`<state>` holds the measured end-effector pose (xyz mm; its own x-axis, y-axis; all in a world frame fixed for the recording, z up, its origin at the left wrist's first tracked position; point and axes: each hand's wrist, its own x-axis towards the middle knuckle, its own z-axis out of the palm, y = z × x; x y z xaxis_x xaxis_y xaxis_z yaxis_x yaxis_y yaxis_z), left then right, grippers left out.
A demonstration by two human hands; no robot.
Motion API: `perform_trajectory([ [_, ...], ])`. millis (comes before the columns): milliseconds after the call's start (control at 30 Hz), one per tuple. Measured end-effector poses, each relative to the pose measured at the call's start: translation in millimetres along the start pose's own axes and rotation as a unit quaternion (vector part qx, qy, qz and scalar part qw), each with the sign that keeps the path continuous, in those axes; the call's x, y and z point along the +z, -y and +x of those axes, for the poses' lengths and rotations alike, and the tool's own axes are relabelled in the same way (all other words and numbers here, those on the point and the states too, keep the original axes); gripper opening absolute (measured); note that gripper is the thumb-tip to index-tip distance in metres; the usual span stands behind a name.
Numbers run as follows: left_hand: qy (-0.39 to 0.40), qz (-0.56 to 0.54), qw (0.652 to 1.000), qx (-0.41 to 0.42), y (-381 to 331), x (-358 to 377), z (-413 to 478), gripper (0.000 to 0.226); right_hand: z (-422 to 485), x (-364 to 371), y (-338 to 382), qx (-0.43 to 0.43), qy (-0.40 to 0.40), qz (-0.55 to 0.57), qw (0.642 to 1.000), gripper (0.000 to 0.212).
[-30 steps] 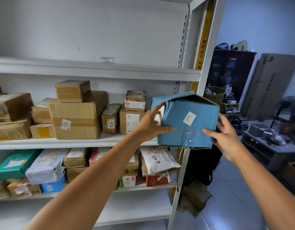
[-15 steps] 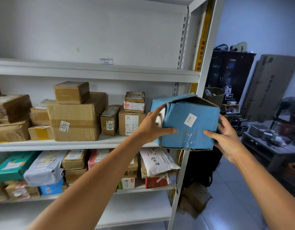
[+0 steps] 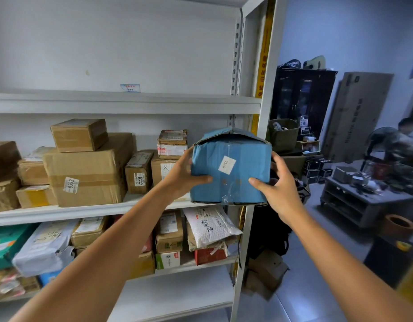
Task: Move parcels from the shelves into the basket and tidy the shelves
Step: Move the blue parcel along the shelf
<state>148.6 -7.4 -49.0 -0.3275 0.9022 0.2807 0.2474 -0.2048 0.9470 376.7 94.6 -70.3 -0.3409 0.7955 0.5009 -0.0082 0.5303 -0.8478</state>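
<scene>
A blue cardboard parcel (image 3: 231,168) with a small white label and a loose top flap is held between both hands at the right end of the middle shelf (image 3: 84,211). My left hand (image 3: 180,176) grips its left side with the thumb across the front. My right hand (image 3: 278,190) grips its right side, thumb on the front face. The parcel's base is level with the shelf's front edge. No basket is in view.
Brown boxes labelled 0393 (image 3: 87,169) and 0332 (image 3: 138,171) stand on the middle shelf. Padded mailers (image 3: 208,225) and small boxes fill the shelf below. The white shelf upright (image 3: 269,96) is just behind the parcel. A low table (image 3: 354,198), a fan and a person sit at right.
The blue parcel has turned so its labelled front faces me and has shifted left toward the shelf. Both hands kept their hold on it.
</scene>
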Motion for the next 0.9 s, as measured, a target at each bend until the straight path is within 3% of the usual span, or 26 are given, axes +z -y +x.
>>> perform_trajectory([
  [367,-0.02,-0.059,0.998,-0.017,14,-24,-5,0.076,-1,24,2,-0.051,-0.01,-0.095,0.994,0.072],
  [900,0.007,-0.076,0.997,-0.034,16,-54,-4,0.076,-20,56,-11,-0.104,-0.001,-0.119,0.987,0.073],
])
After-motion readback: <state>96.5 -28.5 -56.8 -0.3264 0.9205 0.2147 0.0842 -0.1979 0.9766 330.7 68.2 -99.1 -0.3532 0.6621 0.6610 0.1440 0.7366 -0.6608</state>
